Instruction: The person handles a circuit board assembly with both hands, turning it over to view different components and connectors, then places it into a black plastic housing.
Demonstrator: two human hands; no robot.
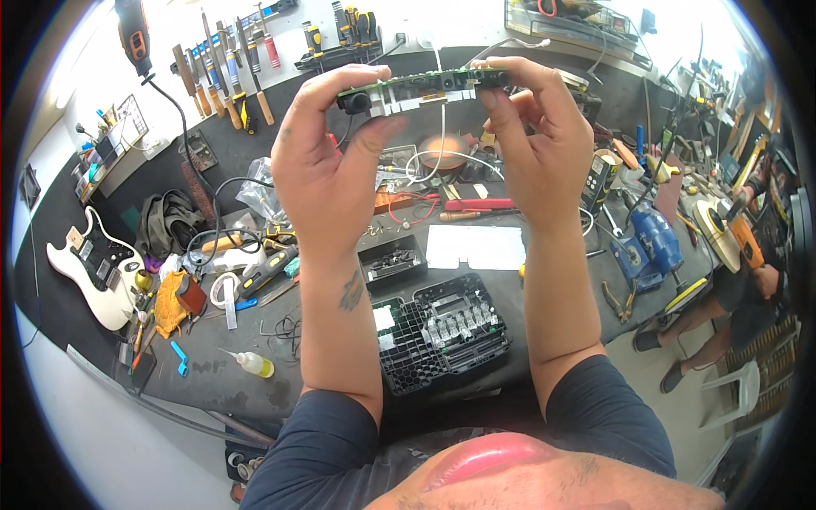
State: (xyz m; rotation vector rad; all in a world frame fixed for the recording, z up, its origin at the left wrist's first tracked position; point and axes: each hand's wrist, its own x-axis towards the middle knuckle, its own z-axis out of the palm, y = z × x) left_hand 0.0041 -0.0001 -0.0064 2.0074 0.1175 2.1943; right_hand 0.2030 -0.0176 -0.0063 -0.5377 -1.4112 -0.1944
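two hands hold up a thin green board

the green board is at the top middle of the frame, up in the air over the dark table. we see it from its thin side. it has round black bits near its ends and shiny metal along its lower side.

the left hand is closed on the left end of the board, with fingers over the top and the thumb low down, near the metal. the right hand is pinched on the right end, with fingers on top and the thumb under it.

in the lower middle of the frame, between the two arms, a black plastic case lies open on the table. it has lots of little holes like a honeycomb, and a row of silver parts sits in its right half. just above it is a small black box with little bits in it. next to that box, in the middle, lies a flat white sheet.

at the lower left is a small bottle with yellow stuff inside. a white guitar body is at the left side. a blue machine stands at the right, with pliers near it.
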